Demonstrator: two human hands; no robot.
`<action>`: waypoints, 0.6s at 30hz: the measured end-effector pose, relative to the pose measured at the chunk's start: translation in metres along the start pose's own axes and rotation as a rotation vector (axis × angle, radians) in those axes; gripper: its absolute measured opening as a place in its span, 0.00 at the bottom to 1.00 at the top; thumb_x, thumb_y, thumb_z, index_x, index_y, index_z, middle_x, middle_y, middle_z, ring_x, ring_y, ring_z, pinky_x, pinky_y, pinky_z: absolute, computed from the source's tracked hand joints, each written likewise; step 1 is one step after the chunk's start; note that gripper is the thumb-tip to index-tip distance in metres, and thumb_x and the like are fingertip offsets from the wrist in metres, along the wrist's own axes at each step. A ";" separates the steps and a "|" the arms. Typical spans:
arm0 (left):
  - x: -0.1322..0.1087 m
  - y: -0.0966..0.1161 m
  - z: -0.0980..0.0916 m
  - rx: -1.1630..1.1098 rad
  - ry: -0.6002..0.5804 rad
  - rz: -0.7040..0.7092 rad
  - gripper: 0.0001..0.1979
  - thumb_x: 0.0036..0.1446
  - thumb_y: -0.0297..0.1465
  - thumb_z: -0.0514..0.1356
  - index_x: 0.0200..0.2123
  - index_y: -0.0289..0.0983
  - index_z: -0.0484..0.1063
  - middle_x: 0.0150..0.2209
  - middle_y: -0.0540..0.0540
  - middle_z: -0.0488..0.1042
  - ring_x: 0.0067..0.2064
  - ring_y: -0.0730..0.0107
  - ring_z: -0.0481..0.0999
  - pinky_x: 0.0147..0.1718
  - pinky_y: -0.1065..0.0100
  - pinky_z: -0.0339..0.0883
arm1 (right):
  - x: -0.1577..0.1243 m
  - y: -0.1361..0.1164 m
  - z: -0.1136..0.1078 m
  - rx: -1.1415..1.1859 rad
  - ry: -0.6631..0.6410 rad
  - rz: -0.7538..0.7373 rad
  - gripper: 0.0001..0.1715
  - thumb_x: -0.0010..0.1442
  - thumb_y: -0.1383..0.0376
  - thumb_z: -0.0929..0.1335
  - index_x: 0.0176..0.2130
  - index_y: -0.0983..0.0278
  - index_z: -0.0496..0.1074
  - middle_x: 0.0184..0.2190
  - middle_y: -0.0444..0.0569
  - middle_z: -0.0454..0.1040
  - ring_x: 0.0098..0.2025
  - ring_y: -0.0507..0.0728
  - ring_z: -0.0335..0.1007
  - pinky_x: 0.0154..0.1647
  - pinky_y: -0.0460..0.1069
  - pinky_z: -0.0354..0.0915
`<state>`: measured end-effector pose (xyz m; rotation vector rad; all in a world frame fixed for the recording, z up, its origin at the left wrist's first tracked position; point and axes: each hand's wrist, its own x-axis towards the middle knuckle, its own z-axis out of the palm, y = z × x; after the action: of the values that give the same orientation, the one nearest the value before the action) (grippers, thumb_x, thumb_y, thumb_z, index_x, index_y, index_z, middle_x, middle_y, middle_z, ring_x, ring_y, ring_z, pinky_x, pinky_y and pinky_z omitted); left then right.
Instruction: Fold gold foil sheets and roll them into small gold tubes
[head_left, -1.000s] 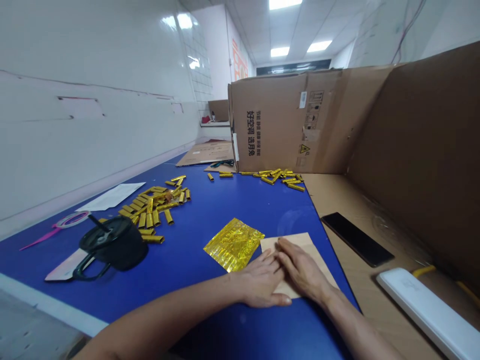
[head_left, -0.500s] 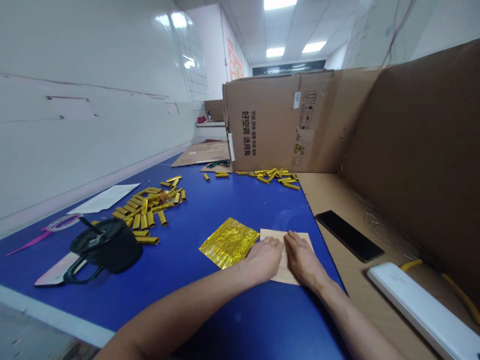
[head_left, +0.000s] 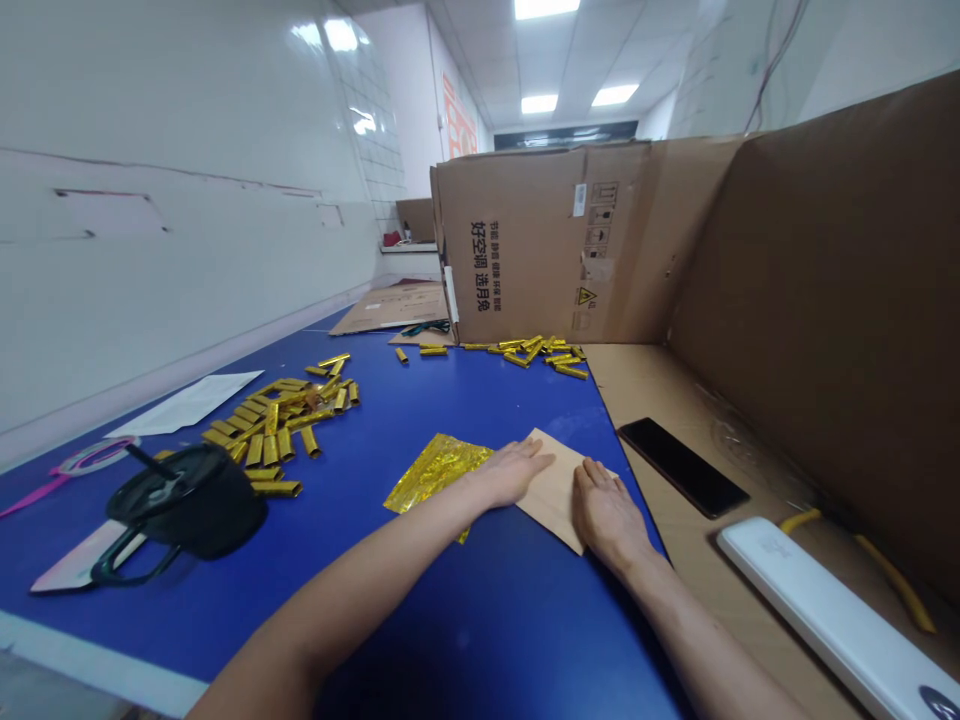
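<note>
A tan sheet of paper (head_left: 551, 500) lies turned at an angle on the blue tabletop, under both hands. My left hand (head_left: 517, 472) rests on its upper left edge with fingers stretched out toward the right. Flat along the right side of the sheet is my right hand (head_left: 609, 512), fingers extended and pointing away from me. Just left of the paper is a sheet of shiny gold foil (head_left: 435, 470), partly covered by my left forearm. Neither hand visibly grips anything.
A heap of gold foil tubes (head_left: 277, 425) lies left; more gold tubes (head_left: 536, 350) sit by the large cardboard box (head_left: 525, 240). A dark mug with a straw (head_left: 195, 505) stands near left. Rightward are a phone (head_left: 682, 465) and a white power bank-like object (head_left: 810, 610).
The tan sheet has rotated under my hands so that a corner now points away. My left hand has shifted up and left, with its fingers more spread.
</note>
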<state>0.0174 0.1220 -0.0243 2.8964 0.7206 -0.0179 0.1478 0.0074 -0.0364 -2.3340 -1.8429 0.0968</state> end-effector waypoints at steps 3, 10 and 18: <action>0.005 0.015 0.003 -0.008 0.047 -0.076 0.20 0.54 0.24 0.46 0.51 0.34 0.61 0.57 0.39 0.55 0.58 0.61 0.54 0.53 0.62 0.51 | 0.000 -0.001 0.001 -0.025 0.008 0.011 0.27 0.57 0.74 0.53 0.55 0.73 0.58 0.58 0.58 0.54 0.60 0.60 0.46 0.56 0.55 0.45; -0.006 0.033 0.021 -0.062 0.082 -0.014 0.24 0.60 0.34 0.41 0.58 0.30 0.50 0.60 0.37 0.46 0.61 0.62 0.43 0.57 0.61 0.41 | -0.001 0.001 0.000 -0.009 0.030 -0.029 0.26 0.56 0.72 0.55 0.53 0.71 0.60 0.57 0.57 0.56 0.59 0.60 0.48 0.56 0.55 0.47; 0.000 0.008 0.008 -0.039 -0.073 0.169 0.25 0.57 0.29 0.44 0.59 0.35 0.47 0.62 0.41 0.42 0.62 0.59 0.39 0.57 0.56 0.40 | -0.007 -0.011 -0.016 0.033 0.086 -0.074 0.28 0.54 0.73 0.56 0.55 0.72 0.58 0.59 0.58 0.53 0.60 0.62 0.46 0.57 0.60 0.44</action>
<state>0.0217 0.1139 -0.0308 2.8914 0.4568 -0.0876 0.1383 0.0011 -0.0195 -2.2092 -1.8695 0.0164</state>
